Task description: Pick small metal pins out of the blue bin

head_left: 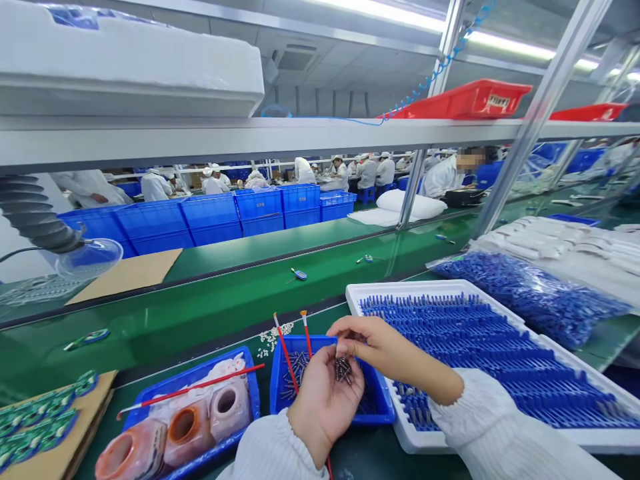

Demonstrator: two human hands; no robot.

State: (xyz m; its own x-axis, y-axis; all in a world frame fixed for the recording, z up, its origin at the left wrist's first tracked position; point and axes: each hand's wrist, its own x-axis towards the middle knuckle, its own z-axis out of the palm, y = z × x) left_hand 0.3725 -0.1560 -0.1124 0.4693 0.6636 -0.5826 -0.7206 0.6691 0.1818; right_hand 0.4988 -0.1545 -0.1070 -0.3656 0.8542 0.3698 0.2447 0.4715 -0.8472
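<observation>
Closest to the viewer, two hands in white sleeves meet over a small blue bin (376, 408) on a green desk (210, 313). The left hand (325, 400) is cupped palm up, holding a loose cluster of small dark pins (343, 369). The right hand (380, 347) reaches in from the right, its fingertips (345, 348) pinched together just above that cluster, touching the pins. More dark pins lie in the bin beneath, with two red-handled brushes (285, 350) leaning out of it.

To the left sits a second blue tray (250, 380) holding three stained pinkish jars (185, 430), with a third red brush (200, 385) laid across them. Further left, green circuit boards (35, 417) lie on cardboard. To the right, a white tray (500, 293) is packed with rows of blue parts, and beyond it lies a clear bag of blue parts (530, 293).

Past the desk runs a green conveyor belt (300, 247), then a row of blue crates (210, 217). In the far background, workers in white coats and caps sit at benches. Red bins (465, 100) rest on the shelf overhead.
</observation>
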